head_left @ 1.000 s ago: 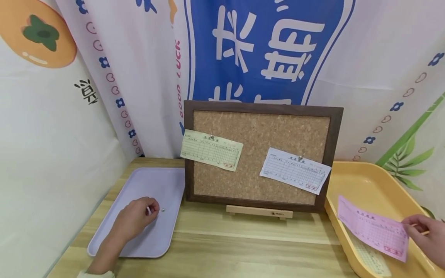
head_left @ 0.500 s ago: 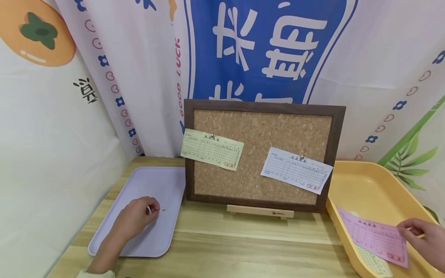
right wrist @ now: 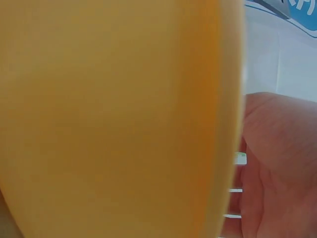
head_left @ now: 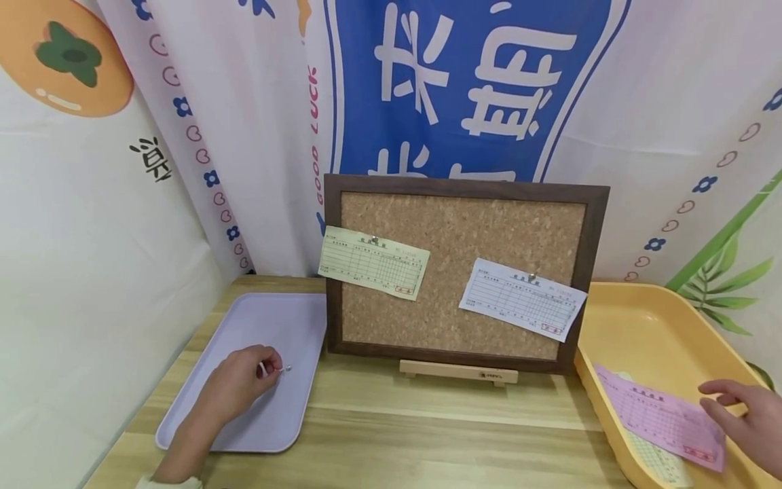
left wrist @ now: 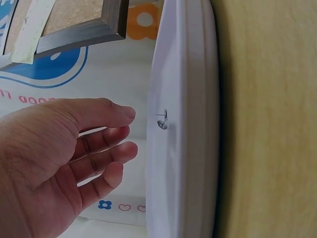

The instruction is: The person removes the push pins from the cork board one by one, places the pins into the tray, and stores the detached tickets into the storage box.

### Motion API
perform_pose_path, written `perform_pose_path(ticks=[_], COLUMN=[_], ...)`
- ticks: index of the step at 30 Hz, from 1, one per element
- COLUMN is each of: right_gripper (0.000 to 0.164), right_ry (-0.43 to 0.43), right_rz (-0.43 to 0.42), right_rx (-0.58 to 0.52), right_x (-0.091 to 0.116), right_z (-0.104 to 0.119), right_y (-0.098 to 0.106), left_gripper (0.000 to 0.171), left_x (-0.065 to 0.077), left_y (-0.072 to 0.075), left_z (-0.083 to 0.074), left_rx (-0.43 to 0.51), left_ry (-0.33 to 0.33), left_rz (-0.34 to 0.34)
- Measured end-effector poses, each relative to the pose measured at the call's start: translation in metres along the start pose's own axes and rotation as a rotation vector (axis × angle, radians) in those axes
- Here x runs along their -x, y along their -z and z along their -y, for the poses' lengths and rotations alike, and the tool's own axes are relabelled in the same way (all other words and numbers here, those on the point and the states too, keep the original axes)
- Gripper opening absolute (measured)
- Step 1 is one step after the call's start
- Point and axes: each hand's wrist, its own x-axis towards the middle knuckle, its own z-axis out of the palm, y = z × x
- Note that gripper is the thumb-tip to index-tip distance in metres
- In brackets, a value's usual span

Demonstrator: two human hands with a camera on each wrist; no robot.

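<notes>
My left hand (head_left: 238, 380) is over the lavender tray (head_left: 269, 319), its fingers loosely curled around nothing. Just beyond the fingertips, a small clear push pin (left wrist: 162, 123) lies on the tray, apart from the thumb in the left wrist view. On the right, a pink receipt slip (head_left: 660, 414) lies in the yellow tray (head_left: 647, 316), partly covering a pale green slip (head_left: 654, 458). My right hand (head_left: 748, 421) hovers at the pink slip's right end, thumb and forefinger apart. In the right wrist view the yellow tray's wall (right wrist: 109, 119) hides its fingertips.
Between the trays stands a framed cork board (head_left: 452, 224) on a wooden stand (head_left: 458, 372). Pins fix a green slip (head_left: 373, 265) to its left side and a pale blue slip (head_left: 519, 302) to its right. A printed curtain (head_left: 263, 149) hangs behind.
My right hand has lowered the pink slip into the yellow tray and let go of it. The left hand has stayed over the lavender tray.
</notes>
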Motion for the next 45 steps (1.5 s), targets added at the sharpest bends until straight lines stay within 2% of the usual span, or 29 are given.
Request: perform_pose_path(ticks=[4, 8, 17, 24, 27, 33, 38, 45], right_gripper=[0.010, 0.014, 0.016, 0.010, 0.011, 0.014, 0.021, 0.019], right_ry=[0.028, -0.011, -0.070, 0.061, 0.111, 0.193, 0.343, 0.430], right_rz=[-0.042, 0.002, 0.038, 0.034, 0.026, -0.003, -0.092, -0.138], right_rx=[-0.041, -0.014, 0.105, 0.038, -0.010, -0.089, -0.104, -0.180], right_x=[0.000, -0.001, -0.017, -0.020, -0.022, -0.028, -0.040, -0.058], right_z=[0.008, 0.026, 0.081, 0.124, 0.141, 0.168, 0.189, 0.224], right_y=[0.002, 0.005, 0.015, 0.014, 0.011, 0.001, -0.012, -0.034], left_gripper=[0.021, 0.020, 0.017, 0.017, 0.017, 0.016, 0.016, 0.017], left_x=[0.000, -0.001, -0.009, -0.016, -0.019, -0.030, -0.042, -0.053], left_y=[0.002, 0.005, 0.007, 0.010, 0.011, 0.005, 0.001, 0.005], left_z=[-0.003, -0.012, -0.042, -0.065, -0.073, -0.087, -0.100, -0.111], left_rx=[-0.014, -0.031, -0.053, -0.055, -0.045, -0.042, -0.029, -0.018], left_ry=[-0.001, -0.013, -0.149, -0.289, -0.346, -0.399, -0.439, -0.437], left_rz=[-0.018, -0.061, -0.261, -0.421, -0.462, -0.454, -0.479, -0.522])
